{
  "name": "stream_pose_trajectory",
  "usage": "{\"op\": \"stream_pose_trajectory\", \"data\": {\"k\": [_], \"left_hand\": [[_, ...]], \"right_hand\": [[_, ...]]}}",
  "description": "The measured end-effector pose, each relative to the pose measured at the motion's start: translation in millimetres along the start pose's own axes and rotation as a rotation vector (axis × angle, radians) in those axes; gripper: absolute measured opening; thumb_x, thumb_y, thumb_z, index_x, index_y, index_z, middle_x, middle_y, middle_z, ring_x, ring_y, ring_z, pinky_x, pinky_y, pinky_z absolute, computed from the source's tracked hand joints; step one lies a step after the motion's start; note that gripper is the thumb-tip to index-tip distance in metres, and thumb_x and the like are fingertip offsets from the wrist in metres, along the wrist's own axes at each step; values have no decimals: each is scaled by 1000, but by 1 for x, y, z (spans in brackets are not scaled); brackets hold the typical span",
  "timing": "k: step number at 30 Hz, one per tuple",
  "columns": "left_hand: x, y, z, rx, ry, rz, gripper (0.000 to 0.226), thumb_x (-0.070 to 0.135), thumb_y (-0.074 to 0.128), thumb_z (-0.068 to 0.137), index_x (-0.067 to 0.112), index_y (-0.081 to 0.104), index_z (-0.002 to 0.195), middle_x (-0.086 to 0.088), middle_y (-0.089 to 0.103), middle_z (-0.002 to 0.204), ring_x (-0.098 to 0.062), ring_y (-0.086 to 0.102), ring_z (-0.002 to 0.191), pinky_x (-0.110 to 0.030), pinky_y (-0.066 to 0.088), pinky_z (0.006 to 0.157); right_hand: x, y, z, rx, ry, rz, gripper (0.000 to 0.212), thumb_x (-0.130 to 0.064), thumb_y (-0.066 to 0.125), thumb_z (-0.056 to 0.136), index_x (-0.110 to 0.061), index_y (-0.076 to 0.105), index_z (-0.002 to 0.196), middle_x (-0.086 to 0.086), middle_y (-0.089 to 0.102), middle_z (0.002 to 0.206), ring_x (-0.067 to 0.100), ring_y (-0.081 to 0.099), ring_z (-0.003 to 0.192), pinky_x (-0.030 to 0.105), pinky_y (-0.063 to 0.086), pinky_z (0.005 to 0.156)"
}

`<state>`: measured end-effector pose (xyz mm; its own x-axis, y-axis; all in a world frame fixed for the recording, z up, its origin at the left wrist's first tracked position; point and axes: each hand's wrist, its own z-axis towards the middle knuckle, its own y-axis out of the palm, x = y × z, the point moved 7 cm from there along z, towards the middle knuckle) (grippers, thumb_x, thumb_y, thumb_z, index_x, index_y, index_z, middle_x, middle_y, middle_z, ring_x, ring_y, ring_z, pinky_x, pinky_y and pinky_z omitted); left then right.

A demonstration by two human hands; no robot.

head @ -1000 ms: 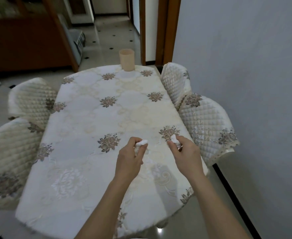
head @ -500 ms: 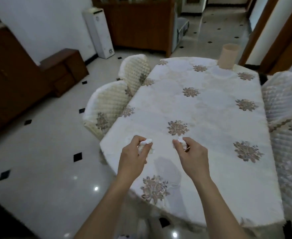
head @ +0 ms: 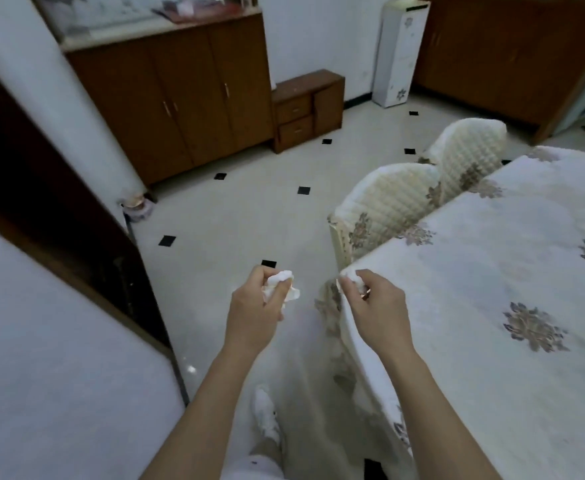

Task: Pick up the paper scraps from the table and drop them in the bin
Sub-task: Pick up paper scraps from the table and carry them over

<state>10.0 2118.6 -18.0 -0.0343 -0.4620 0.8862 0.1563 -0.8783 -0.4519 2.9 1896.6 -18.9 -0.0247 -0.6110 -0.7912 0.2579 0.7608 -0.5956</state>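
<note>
Paper scraps point(head: 281, 284) are clear of the table point(head: 492, 271), which has shifted to the right of view within the last second as the person turned toward open floor point(head: 249, 202); judged: carrying to a bin not identifiable here. Left hand point(head: 256, 310) is curled round one crumpled scrap point(head: 284, 289); right hand point(head: 377, 306) pinches a smaller scrap point(head: 352, 276) over the table corner.

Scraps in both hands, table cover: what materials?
Left scrap, pinched by left hand, and right scrap, in right hand: white, matte, crumpled folds, likely tissue or thin paper. Table cover: cream fabric, slight sheen, floral motifs, draping at the edge.
</note>
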Motion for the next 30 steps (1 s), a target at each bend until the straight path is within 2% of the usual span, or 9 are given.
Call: {"op": "stream_pose_trajectory", "data": {"k": [5, 8, 11, 14, 16, 21, 24, 26, 30], "left_hand": [[-31, -29, 64, 40, -36, -37, 10, 35, 62, 94, 31, 59, 86, 7, 68, 71, -13, 64, 50, -12, 43, 48], [-47, -43, 119, 46, -46, -50, 13, 38, 62, 94, 29, 58, 86, 11, 68, 70, -13, 64, 51, -14, 44, 49], [-55, -61, 179, 46, -34, -65, 18, 39, 62, 94, 30, 54, 81, 19, 68, 71, -14, 64, 50, -12, 42, 48], [-65, -75, 233, 15, -23, -68, 17, 42, 63, 93, 30, 57, 84, 12, 71, 76, -14, 64, 50, -13, 44, 48], [-72, -83, 265, -10, -20, -57, 17, 45, 63, 92, 30, 58, 86, 10, 71, 78, -12, 65, 51, -13, 45, 48], [-89, -87, 327, -56, -47, -95, 15, 42, 65, 92, 31, 59, 83, 17, 70, 77, -7, 63, 52, -8, 41, 47], [-96, -81, 361, -68, -48, -105, 14, 40, 66, 92, 32, 58, 82, 18, 70, 77, -7, 63, 52, -8, 42, 47], [-99, -75, 384, -78, -45, -96, 15, 40, 65, 92, 31, 59, 82, 17, 70, 74, -11, 63, 50, -11, 43, 46], [-103, -56, 436, -106, -41, -80, 15, 42, 65, 91, 30, 59, 85, 9, 71, 73, -18, 64, 49, -27, 52, 50]], "right_hand": [[-29, 58, 53, -24, -50, -56, 41, -47, 56, 94, -20, 49, 64, -3, 49, 55, 11, 50, 55, 36, 42, 54], [-53, 94, 100, -21, -88, -79, 44, -45, 56, 94, -24, 40, 59, -3, 43, 50, 10, 44, 50, 32, 32, 48], [-83, 133, 155, -38, -108, -110, 41, -46, 54, 94, -19, 47, 64, -2, 48, 52, 10, 48, 52, 33, 33, 49], [-105, 164, 203, -10, -99, -109, 39, -46, 54, 94, -25, 45, 62, -5, 48, 52, 6, 48, 53, 27, 34, 49], [-114, 182, 228, 3, -88, -108, 38, -45, 55, 94, -24, 47, 63, -5, 49, 53, 7, 49, 54, 28, 35, 50], [-117, 213, 275, 0, -37, -109, 42, -43, 57, 94, -15, 47, 64, -2, 43, 53, 17, 44, 53, 35, 39, 53], [-112, 224, 300, 6, -21, -137, 44, -44, 56, 95, -15, 46, 63, -1, 42, 52, 16, 42, 52, 32, 36, 51], [-107, 231, 319, 10, -7, -150, 44, -45, 55, 95, -12, 49, 65, 0, 44, 53, 16, 44, 53, 32, 36, 51], [-95, 242, 365, 40, 4, -144, 43, -43, 56, 94, -11, 51, 67, 0, 43, 51, 12, 45, 52, 28, 35, 51]]}}
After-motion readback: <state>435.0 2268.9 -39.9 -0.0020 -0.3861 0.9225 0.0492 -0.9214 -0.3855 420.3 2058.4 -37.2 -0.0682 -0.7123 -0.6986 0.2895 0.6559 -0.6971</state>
